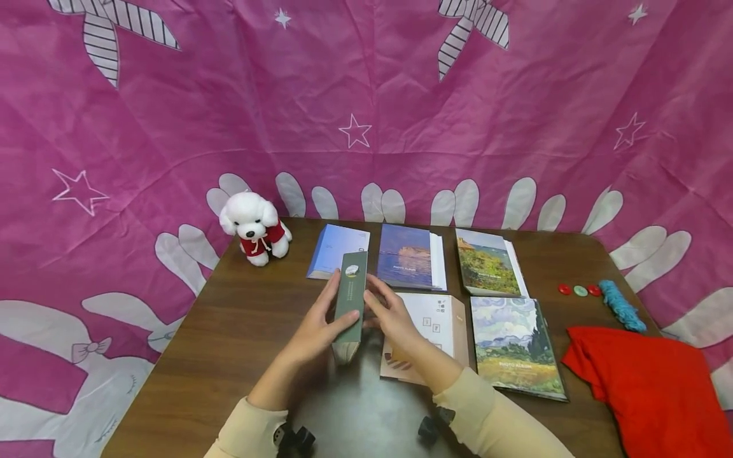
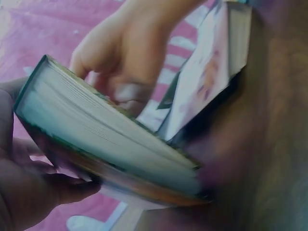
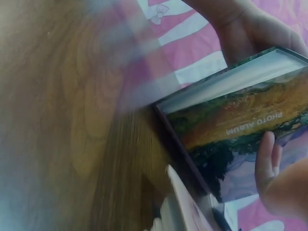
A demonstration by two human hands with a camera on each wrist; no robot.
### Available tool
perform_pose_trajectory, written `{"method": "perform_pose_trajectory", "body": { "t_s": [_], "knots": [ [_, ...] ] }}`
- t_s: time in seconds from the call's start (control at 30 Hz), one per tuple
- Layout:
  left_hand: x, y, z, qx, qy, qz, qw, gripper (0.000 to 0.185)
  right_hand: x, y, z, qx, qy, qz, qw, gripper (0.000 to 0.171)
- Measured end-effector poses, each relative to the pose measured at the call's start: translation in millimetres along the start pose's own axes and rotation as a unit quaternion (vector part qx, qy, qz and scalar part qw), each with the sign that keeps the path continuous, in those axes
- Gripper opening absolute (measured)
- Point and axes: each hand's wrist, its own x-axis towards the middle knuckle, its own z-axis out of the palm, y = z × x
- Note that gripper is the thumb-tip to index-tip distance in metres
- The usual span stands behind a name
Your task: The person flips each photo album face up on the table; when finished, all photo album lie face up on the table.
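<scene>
A thick photo album (image 1: 350, 292) stands on end between both hands, its green spine facing up toward the head view. My left hand (image 1: 321, 324) grips its left side, the thumb lying across the spine. On the other side, my right hand (image 1: 394, 315) holds the cover with bent fingers. In the right wrist view the album's painted cover (image 3: 250, 115) reads PHOTO ALBUM, with a right fingertip on it. The left wrist view shows the album's page block (image 2: 106, 130). Just right of the hands lies a white and tan album (image 1: 424, 318), partly covered by the right forearm.
Behind are a blue album (image 1: 343, 245), a sea-view album (image 1: 405, 254) and a garden album (image 1: 487, 264). A wheat-field album (image 1: 512, 343) lies at right, near a red cloth (image 1: 658, 381), blue yarn (image 1: 621, 305) and small discs (image 1: 580, 291). A plush dog (image 1: 252, 226) sits back left.
</scene>
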Motion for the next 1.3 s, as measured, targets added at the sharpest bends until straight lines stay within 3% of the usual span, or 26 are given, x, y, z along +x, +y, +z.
{"method": "perform_pose_trajectory", "body": {
  "t_s": [0.13, 0.33, 0.57, 0.73, 0.93, 1.1, 1.3],
  "knots": [
    [-2.6, 6.8, -16.7, 0.059, 0.015, 0.019, 0.9979, 0.078, 2, 4, 8, -0.041, -0.023, -0.009, 0.999, 0.055],
    [-8.2, 4.0, -39.3, 0.120, 0.056, 0.020, 0.9910, 0.073, 6, 15, 15, -0.082, -0.019, 0.038, 0.996, 0.063],
    [-12.1, -23.8, -56.2, 0.060, 0.071, -0.003, 0.9957, 0.068, 9, 26, 13, -0.138, -0.009, 0.116, 0.984, 0.077],
    [-12.4, -39.0, -60.0, 0.002, 0.067, -0.043, 0.9968, 0.067, 8, 27, 13, -0.142, -0.008, 0.122, 0.982, 0.077],
    [-12.8, -54.9, -63.4, -0.007, 0.071, -0.085, 0.9938, 0.066, 7, 26, 11, -0.169, 0.000, 0.113, 0.979, 0.074],
    [-10.7, -57.7, -65.7, 0.063, 0.071, -0.086, 0.9918, 0.070, 5, 25, 10, -0.212, -0.003, 0.087, 0.973, 0.075],
    [-14.1, -53.0, -73.0, 0.163, 0.090, -0.086, 0.9787, 0.076, -2, 22, 7, -0.240, 0.001, 0.065, 0.969, 0.077]
  ]
}}
